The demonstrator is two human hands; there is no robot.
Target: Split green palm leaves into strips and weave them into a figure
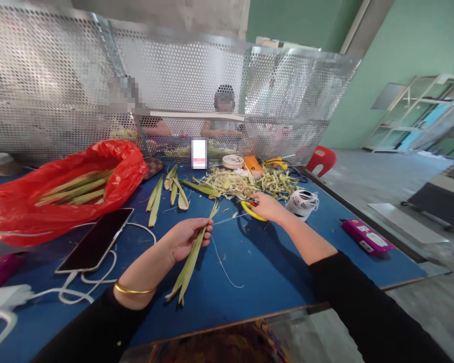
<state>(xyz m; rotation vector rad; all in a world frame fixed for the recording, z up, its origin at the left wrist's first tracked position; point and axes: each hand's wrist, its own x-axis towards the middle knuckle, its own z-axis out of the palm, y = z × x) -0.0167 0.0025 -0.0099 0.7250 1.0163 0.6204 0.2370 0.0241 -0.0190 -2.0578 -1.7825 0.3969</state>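
Observation:
Long green leaves [189, 267] are pinched between the thumb and fingers of my left hand [187, 237], their wide ends hanging toward me. My right hand [267, 206] grips yellow-handled scissors [254, 212] at the edge of the scrap pile. A thin thread [230, 219] runs from the leaves toward my right hand, and a loose end [224, 269] lies curved on the blue table. Other cut leaves [156, 201] rest behind my left hand. The spool of white string [302, 204] stands just right of my right hand.
A red plastic bag [124, 176] with leaves and a phone [96, 242] with white cables are at the left. Shredded scraps [230, 181] lie at the back. A purple packet [366, 237] is at the right. People sit behind a perforated metal screen [174, 70].

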